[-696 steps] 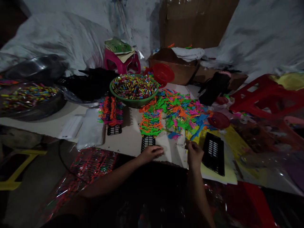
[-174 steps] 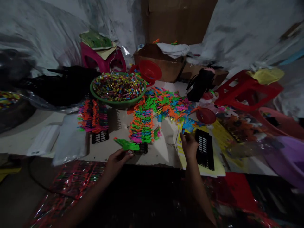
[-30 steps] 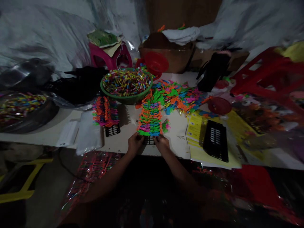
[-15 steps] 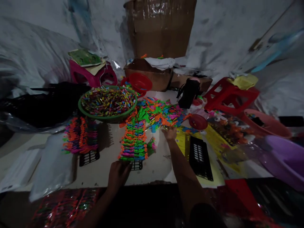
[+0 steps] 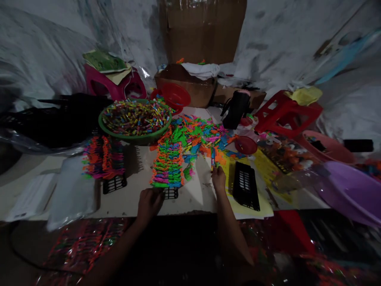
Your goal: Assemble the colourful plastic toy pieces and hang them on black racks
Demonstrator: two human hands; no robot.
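Note:
My left hand (image 5: 150, 203) grips the near left end of a black plastic rack (image 5: 170, 193), its fingers closed. Across that rack lie rows of small orange, green, pink and blue plastic pieces (image 5: 167, 165). My right hand (image 5: 219, 178) is closed on a small tube (image 5: 213, 157) with a blue, printed-looking wrap, held upright between the fingertips. Just beyond it spreads a loose pile of bright flat plastic pieces (image 5: 192, 133). A green basin (image 5: 135, 139) full of similar small wrapped tubes stands behind the filled rack, to the left.
A second filled rack (image 5: 104, 159) lies left, beside clear plastic bags (image 5: 76, 186). Black racks (image 5: 246, 186) rest on yellow paper at right. Around these stand a red dish (image 5: 245, 145), a black bottle pouch (image 5: 237, 109), a red stool (image 5: 287, 115) and a purple basin (image 5: 351, 190).
My right hand has drawn back from the pile toward me and now holds up a small wrapped tube. My left hand stays at the rack's near end. The camera view has tilted slightly.

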